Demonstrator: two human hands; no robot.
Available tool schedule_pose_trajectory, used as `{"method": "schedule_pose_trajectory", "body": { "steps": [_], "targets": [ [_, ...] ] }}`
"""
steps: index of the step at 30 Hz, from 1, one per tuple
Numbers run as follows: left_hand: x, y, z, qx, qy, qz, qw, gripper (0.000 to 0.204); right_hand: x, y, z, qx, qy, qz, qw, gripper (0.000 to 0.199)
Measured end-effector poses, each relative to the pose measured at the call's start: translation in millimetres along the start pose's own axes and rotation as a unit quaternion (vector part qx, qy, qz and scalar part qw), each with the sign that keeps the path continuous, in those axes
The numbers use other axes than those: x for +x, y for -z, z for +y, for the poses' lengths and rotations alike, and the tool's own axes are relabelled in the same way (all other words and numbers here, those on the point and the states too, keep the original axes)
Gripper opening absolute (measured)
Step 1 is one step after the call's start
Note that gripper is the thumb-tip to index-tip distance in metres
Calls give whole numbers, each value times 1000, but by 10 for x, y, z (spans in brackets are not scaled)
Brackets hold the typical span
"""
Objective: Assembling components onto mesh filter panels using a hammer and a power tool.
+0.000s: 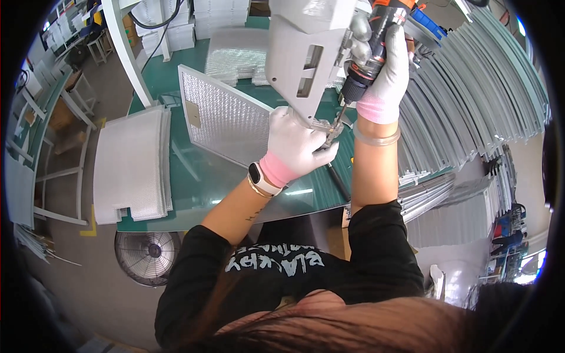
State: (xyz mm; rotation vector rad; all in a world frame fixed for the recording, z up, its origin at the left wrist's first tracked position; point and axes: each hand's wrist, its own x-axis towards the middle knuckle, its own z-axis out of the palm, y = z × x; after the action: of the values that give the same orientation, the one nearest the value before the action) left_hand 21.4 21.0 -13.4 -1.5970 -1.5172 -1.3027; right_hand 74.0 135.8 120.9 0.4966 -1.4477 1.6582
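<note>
overhead, right hand grip wrapped around orange-capped power screwdriver, left hand pinching mesh filter panel's frame

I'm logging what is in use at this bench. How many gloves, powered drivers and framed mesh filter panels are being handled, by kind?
White gloves with pink cuffs: 2, left hand, right hand
Powered driver: 1
Framed mesh filter panel: 1
Total: 4
</note>
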Motion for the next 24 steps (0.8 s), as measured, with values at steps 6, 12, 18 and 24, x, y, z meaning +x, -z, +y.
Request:
{"method": "schedule_pose_trajectory", "body": {
  "steps": [6,12,18,24],
  "targets": [
    [-29,-24,-104,-32,-32,73,996,16,-37,-292,60,71,-72,99,990,42],
    [-101,-101,-78,-54,-9,19,998,10,283,129,487,367,40,-304,878,53],
    [-92,-25,-13,-23,2,14,1000,16,-117,-25,163,137,-42,144,979,48],
    [-131,-40,-15,-25,-12,43,999,17,-116,4,162,258,-27,-104,960,49]
  ]
}}
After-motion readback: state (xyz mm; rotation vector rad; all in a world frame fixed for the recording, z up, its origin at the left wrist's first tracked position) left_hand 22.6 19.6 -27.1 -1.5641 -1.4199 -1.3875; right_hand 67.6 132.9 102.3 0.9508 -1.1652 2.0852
